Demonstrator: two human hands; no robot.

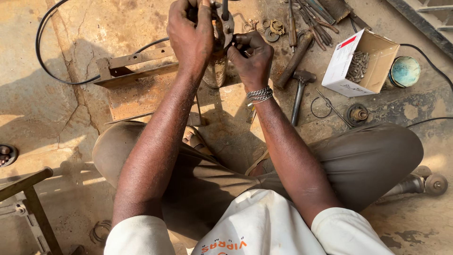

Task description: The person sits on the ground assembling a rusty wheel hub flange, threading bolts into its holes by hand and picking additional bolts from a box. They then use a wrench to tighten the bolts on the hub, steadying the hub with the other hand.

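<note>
Head view: left hand (189,34) and right hand (251,57) both grip a grimy, rounded metal part (221,33) over rusty steel channel (137,80).

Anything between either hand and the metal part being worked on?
Nothing visible. The left hand and right hand both already grip the dark, worn metal part, held above the dusty concrete floor.

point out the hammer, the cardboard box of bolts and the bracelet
hammer (298,97), head view, on its handle
cardboard box of bolts (340,61), head view, on its white side wall
bracelet (259,94), head view, on the chain at the right wrist
</note>
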